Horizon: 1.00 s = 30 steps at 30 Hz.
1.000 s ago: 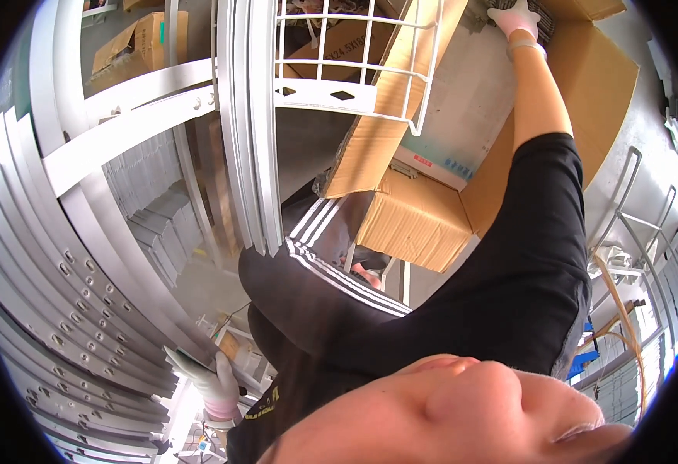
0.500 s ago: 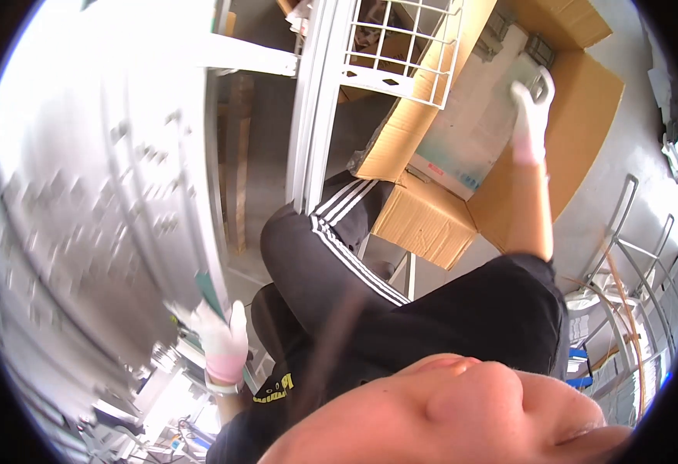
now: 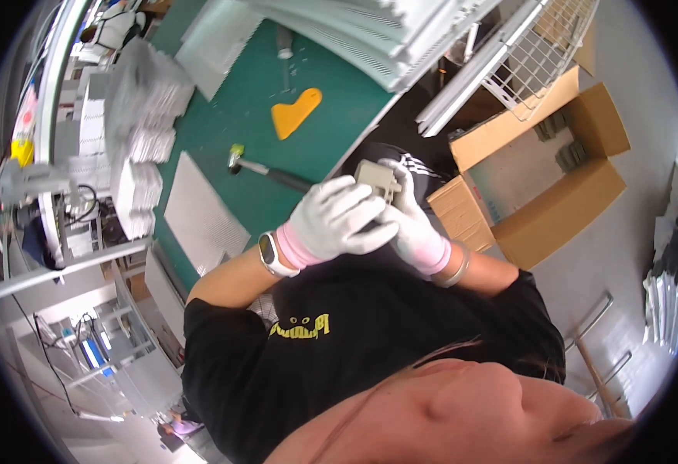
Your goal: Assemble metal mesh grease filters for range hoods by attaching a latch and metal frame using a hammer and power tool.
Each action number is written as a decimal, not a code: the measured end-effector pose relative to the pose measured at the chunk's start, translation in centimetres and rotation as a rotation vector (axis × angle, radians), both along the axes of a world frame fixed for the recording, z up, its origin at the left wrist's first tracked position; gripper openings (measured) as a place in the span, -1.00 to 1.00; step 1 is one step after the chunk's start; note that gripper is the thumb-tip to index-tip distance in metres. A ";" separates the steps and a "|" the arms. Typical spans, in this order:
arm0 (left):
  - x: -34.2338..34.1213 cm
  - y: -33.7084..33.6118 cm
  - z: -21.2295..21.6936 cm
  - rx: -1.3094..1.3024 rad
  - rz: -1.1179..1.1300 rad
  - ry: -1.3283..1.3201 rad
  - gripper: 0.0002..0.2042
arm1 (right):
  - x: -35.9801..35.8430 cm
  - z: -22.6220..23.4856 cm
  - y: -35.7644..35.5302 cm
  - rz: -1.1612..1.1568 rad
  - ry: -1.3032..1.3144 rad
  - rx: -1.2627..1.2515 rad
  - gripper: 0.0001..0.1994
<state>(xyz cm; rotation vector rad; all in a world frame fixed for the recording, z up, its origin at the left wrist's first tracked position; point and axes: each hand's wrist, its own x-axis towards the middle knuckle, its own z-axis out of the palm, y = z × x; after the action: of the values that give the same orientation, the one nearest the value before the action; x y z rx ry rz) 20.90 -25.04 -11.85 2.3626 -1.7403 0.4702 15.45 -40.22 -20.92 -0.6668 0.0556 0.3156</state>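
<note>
A small beige plastic part (image 3: 378, 179) is held by both gloved hands, left hand (image 3: 337, 220) and right hand (image 3: 415, 224), fingers (image 3: 358, 197) curled around it (probably for inspecting), above the green table (image 3: 238, 131).

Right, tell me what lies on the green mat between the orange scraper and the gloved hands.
In the head view, a hammer lies on the green mat between the orange scraper and the two gloved hands, left hand and right hand, which hold a small beige part.

The green counter (image 3: 308, 147) carries an orange scraper (image 3: 295, 113), a hammer (image 3: 265, 171) and perforated white panels (image 3: 200, 216).
</note>
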 end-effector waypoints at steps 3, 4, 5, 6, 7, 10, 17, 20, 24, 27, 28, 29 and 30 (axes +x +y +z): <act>0.3 2.7 2.8 0.063 0.086 0.000 -0.71 | 2.6 3.6 0.7 0.205 -0.131 0.061 -0.24; 0.8 3.8 3.6 0.056 0.129 -0.003 -0.71 | 3.4 4.6 1.1 0.246 -0.152 0.142 -0.20; 1.2 5.0 4.2 0.048 0.168 -0.005 -0.69 | 4.2 5.4 1.6 0.283 -0.171 0.222 -0.15; 1.5 6.2 4.4 -0.070 0.235 -0.041 -0.61 | 5.0 6.0 2.4 0.346 -0.181 0.294 -0.09; 2.0 7.2 4.3 -0.192 0.287 -0.070 -0.52 | 5.7 6.6 2.9 0.399 -0.186 0.307 -0.04; 5.8 9.8 2.8 -0.520 0.469 -0.066 -0.34 | 8.9 6.7 5.8 0.280 -0.296 0.219 0.03; 16.6 17.7 -5.2 -0.546 1.186 0.221 -0.31 | 8.2 3.0 3.4 0.498 -0.760 -0.084 -0.27; 17.4 17.7 -4.5 -0.316 1.156 0.067 -0.30 | 5.4 -1.4 -9.3 0.853 -0.528 0.035 -0.36; 17.0 17.5 -2.6 0.032 1.261 0.072 -0.29 | 0.8 -14.2 -24.6 0.141 -0.011 -0.265 -0.64; 17.0 21.8 -3.9 0.133 1.368 0.327 -0.22 | 0.6 -25.1 -34.4 -0.227 0.387 -1.321 -0.54; 16.8 21.5 -4.1 0.116 1.372 0.269 -0.24 | 0.8 -27.7 -37.5 -0.234 0.493 -1.482 -0.54; 16.6 21.1 -4.5 0.096 1.376 0.213 -0.25 | 1.1 -29.9 -40.0 -0.237 0.598 -1.646 -0.54; 16.6 20.4 -4.4 0.092 1.397 0.147 -0.23 | 1.3 -32.0 -42.4 -0.193 0.629 -1.802 -0.56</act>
<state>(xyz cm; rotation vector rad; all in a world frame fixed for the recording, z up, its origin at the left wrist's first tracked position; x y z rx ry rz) 37.46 -4.59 -16.30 3.1814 0.2020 0.3094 16.73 -82.58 -52.95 -2.2951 1.0975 0.2089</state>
